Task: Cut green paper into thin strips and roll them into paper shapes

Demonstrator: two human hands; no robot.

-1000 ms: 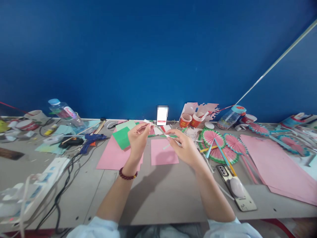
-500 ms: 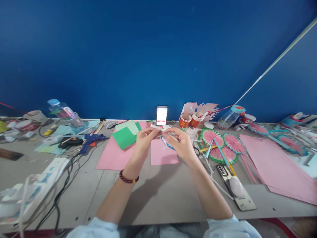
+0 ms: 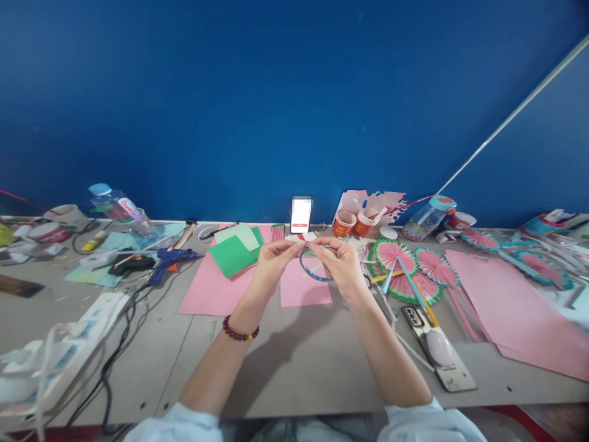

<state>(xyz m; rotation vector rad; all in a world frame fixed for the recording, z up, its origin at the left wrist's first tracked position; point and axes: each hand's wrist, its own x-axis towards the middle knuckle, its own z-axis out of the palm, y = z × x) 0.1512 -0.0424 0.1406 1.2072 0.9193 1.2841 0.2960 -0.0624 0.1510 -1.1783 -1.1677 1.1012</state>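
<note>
A thin ring with blue-and-white markings, which looks like a roll of tape, hangs upright between my two hands above a small pink sheet. My right hand is closed, pinching the roll at its upper right side. With thumb and forefinger pressed together, my left hand grips at the top of the roll, its fingertips almost meeting the right ones. The tape's loose end is too small to make out. Green paper squares lie on a larger pink sheet left of my hands.
An upright phone leans at the blue wall. Paper cups, pleated paper fans and a phone with a mouse are to the right. Leftward lie a blue glue gun, a bottle and a power strip.
The roll has turned so that its open middle now faces me more. My left and right fingertips have come closer together at its top.
</note>
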